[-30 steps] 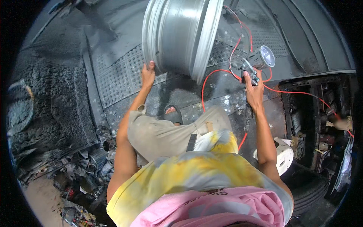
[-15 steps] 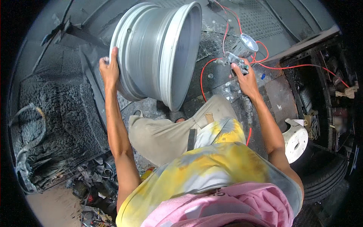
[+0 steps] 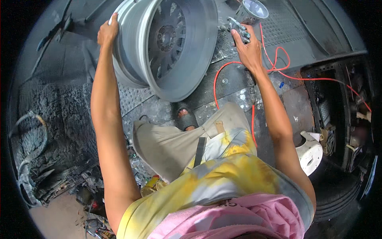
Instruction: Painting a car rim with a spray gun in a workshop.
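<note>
A large silver wheel rim [image 3: 182, 85] is tilted at the upper middle, its open side and spoked centre partly facing me. My left hand [image 3: 107, 28] grips the rim's outer lip on the left. My right hand [image 3: 248, 51] is closed around a metal spray gun [image 3: 241, 32] just right of the rim; its silver cup [image 3: 248, 16] sits at the top, with a pale inside. A red hose [image 3: 216, 87] loops beside and below the gun.
A white wheel-shaped part [image 3: 312, 158] rests on a black tyre [image 3: 330, 195] at lower right, beside a dark metal shelf frame [image 3: 340, 103] of assorted items. A grey-coated, rough bundle [image 3: 59, 123] and cluttered cans [image 3: 153, 185] lie at left. My sandalled foot [image 3: 185, 117] is below the rim.
The rim has turned, showing its spoked inside, and my left hand has moved up along with it. My right hand has raised the spray gun upward and slightly left.
</note>
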Demonstrator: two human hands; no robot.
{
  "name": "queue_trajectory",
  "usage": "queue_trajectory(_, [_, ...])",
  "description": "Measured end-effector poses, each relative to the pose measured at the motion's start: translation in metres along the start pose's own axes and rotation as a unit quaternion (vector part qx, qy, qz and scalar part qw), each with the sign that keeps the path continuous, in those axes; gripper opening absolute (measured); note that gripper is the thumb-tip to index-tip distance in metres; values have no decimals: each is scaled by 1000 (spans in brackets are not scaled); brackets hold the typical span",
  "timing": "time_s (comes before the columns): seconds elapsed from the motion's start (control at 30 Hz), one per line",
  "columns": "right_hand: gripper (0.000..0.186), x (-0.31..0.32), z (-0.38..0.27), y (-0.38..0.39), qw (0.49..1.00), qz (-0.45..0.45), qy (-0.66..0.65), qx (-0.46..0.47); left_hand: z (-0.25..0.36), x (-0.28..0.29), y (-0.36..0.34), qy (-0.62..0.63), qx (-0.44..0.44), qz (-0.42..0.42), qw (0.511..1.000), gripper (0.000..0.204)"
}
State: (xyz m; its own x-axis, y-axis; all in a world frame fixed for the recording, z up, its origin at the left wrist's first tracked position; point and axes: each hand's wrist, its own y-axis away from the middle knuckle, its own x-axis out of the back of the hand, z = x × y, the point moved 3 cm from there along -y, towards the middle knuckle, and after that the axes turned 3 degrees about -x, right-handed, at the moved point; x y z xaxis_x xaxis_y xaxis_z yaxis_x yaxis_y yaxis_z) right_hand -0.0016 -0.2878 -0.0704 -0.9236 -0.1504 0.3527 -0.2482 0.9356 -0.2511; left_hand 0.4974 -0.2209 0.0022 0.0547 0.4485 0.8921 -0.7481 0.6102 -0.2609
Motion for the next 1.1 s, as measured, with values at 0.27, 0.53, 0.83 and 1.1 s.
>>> queue_trajectory(0.27, [40,-34,12,28,976,-182,27,-114,-4,-18,-47,-38,-2,-18,999,96])
queue_trajectory(0.53, [42,-48,20,41,989,-128,45,-63,-5,-20,-53,-46,-3,-3,999,93])
queue_trajectory(0.83, [40,-42,-8,-23,1000,-7,-12,10,-11,-19,-46,-39,-3,-13,999,93])
queue_trajectory(1.1, [41,-32,-31,-22,999,-2,-14,48,-6,-19,-42,-42,0,-19,999,93])
